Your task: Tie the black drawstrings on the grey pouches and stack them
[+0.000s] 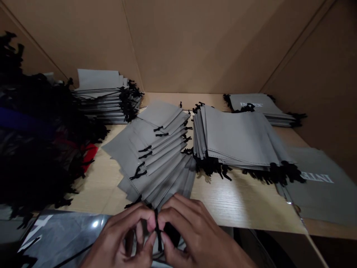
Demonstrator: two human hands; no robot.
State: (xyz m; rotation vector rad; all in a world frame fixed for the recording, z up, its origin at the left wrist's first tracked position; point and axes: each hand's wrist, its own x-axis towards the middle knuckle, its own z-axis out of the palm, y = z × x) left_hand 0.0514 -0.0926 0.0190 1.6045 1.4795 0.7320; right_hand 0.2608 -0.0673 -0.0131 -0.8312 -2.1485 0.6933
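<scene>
My left hand (125, 238) and my right hand (192, 232) meet at the bottom centre, fingertips pinched together on a black drawstring cord (157, 223) of a grey pouch. The pouch itself is mostly hidden under my fingers. Just beyond my hands lies a fanned row of folded grey drawstring pouches (156, 149) with black cords, overlapping each other on the wooden table (237, 204).
A thick stack of grey pouches (237, 137) lies to the right, another stack (103, 96) at the back left, a printed stack (259, 106) at the back right. A large heap of black cords (36, 141) fills the left. Cardboard walls (195, 41) surround the table.
</scene>
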